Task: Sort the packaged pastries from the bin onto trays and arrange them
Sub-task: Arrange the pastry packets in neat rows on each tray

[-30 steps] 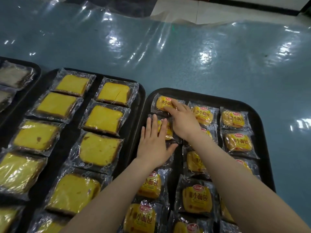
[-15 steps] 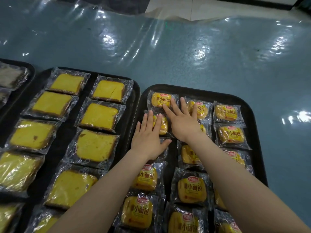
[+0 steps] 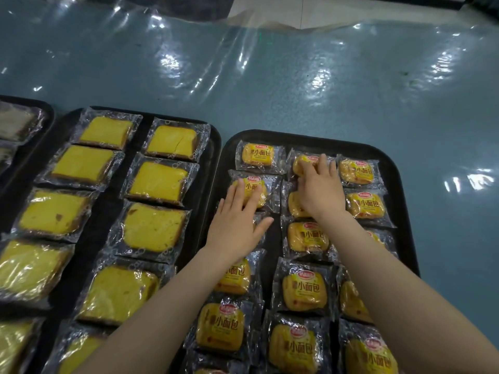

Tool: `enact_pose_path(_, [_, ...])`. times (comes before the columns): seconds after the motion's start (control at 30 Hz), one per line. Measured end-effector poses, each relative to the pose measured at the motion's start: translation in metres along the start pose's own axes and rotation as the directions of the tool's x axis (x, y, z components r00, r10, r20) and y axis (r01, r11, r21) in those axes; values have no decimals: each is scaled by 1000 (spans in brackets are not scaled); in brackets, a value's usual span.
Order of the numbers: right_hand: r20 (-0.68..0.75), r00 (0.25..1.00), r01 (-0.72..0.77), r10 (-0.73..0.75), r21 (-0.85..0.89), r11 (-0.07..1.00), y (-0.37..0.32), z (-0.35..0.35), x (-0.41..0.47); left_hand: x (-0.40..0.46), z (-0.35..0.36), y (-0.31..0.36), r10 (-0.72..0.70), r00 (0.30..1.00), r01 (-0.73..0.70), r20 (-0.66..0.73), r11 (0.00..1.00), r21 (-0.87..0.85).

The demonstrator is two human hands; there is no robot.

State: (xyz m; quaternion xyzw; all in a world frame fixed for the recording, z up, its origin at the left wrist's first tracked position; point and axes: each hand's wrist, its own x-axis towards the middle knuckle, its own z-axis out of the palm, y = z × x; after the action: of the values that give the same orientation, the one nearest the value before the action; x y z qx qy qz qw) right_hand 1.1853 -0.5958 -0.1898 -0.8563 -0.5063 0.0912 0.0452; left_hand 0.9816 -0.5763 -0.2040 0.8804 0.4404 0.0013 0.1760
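Observation:
A black tray [image 3: 310, 140] on the right holds several small wrapped yellow buns in three columns. My left hand [image 3: 236, 225] lies flat with straight fingers on the left column, its fingertips on the second bun [image 3: 259, 188] from the far end. My right hand [image 3: 320, 190] lies on the middle column, fingers resting over the farthest bun [image 3: 302, 164] there; that bun is partly hidden by the hand. Whether the fingers curl round it is unclear.
A second black tray [image 3: 216, 136] to the left carries several larger wrapped yellow cake slices [image 3: 159, 182] in two columns. A third tray [image 3: 47, 109] with darker pastries shows at the far left edge. Shiny blue plastic sheeting [image 3: 297, 76] covers the surface beyond the trays.
My right hand has moved right, from the left-column buns to the far bun of the middle column. My left hand stays flat, its fingertips now further up on the second left-column bun.

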Motion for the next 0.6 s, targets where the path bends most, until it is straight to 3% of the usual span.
enact_pose_path(0.2, [48, 998, 49, -48, -16, 999, 7, 8, -7, 4, 5, 0, 21, 998, -26, 63, 997, 72])
enact_pose_path(0.4, [-15, 995, 100, -99, 58, 993, 11, 1, -34, -22, -5, -1, 0, 1000, 0, -5, 999, 45])
enact_pose_path(0.5, [14, 986, 165, -168, 115, 980, 11, 1, -66, -45, -3, -1, -23, 999, 22, 38, 999, 27])
enact_pose_path(0.6, [57, 977, 204, -208, 59, 977, 10, 8, -92, -62, 5, 1, -24, 995, 21, 95, 999, 33])
